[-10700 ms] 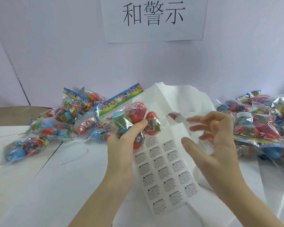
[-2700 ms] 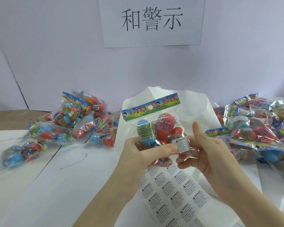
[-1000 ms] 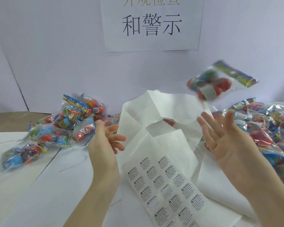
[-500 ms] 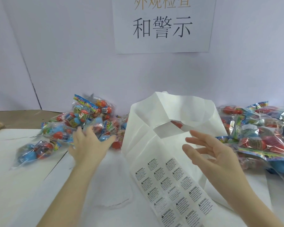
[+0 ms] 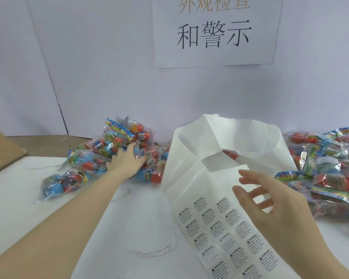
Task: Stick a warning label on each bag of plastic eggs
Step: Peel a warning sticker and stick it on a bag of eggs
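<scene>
The left hand [image 5: 127,160] grips one bag in the far-left pile [image 5: 111,156]; crinkly neighbours could drag out with it. The right hand [image 5: 270,200] hovers slack and empty over the label sheet [image 5: 220,228], which curls loosely and might slide when peeled.

left hand [image 5: 127,160] on egg bags [image 5: 113,150]; right hand [image 5: 270,200] over label sheet [image 5: 220,228].

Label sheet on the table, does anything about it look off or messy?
The label sheet lies askew, and its far end is folded and standing up, with a cut-out gap. Several labels look faint or peeled. Nothing looks spilled.
</scene>
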The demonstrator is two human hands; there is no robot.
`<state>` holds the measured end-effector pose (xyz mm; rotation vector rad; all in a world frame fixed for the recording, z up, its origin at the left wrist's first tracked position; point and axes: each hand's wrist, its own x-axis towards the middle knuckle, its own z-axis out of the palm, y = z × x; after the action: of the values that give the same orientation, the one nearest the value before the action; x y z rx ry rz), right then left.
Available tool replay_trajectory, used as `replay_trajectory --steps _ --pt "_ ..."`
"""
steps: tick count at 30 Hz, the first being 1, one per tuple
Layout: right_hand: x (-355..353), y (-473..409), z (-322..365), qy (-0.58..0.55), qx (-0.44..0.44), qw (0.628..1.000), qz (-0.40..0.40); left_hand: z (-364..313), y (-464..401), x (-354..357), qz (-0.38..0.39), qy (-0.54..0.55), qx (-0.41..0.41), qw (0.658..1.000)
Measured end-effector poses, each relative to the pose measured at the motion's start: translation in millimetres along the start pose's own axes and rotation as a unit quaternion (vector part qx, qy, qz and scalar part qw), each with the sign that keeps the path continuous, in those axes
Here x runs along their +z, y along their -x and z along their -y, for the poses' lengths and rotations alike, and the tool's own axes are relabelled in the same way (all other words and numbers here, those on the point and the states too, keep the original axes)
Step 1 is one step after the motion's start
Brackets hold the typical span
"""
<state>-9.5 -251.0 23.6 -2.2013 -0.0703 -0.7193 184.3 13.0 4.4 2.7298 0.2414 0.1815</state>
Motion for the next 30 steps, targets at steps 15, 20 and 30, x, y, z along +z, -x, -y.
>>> replay_trajectory --steps 15,20,30 --pt "-2 0 11 -0.26 0.097 0.96 0.037 -108 137 -66 0.078 0.824 0.103 0.551" --pt "-6 -3 14 -0.381 0.124 0.907 0.129 -121 184 -29 0.142 0.795 0.145 0.572" --pt "-11 -3 17 -0.407 0.139 0.892 0.136 -109 186 -10 0.18 0.645 0.168 0.723"
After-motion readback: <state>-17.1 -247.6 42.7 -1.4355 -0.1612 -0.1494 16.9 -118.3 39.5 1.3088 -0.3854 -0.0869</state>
